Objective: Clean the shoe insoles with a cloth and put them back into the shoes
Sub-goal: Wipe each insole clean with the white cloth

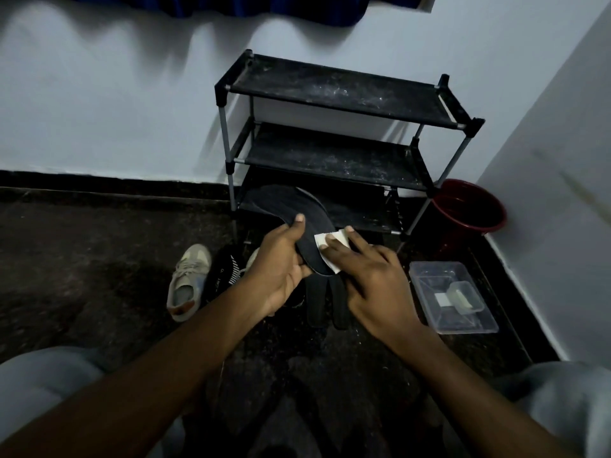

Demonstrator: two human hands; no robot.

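My left hand [281,262] grips a dark insole [291,203] near its heel end, thumb on top, and the insole arches up and away toward the rack. My right hand [367,276] presses a small white cloth [325,247] onto the insole with its fingers spread flat. Below the hands more dark insoles [325,302] lie on the floor. A beige sneaker [186,282] stands to the left, beside a black shoe [226,269] with white stripes. A second light shoe is mostly hidden behind my left hand.
A black three-tier shoe rack [334,133] stands against the white wall. To its right a red bucket [469,206] sits in the corner. A clear plastic box [453,299] with a small container inside lies on the dark floor at right. My knees frame the bottom.
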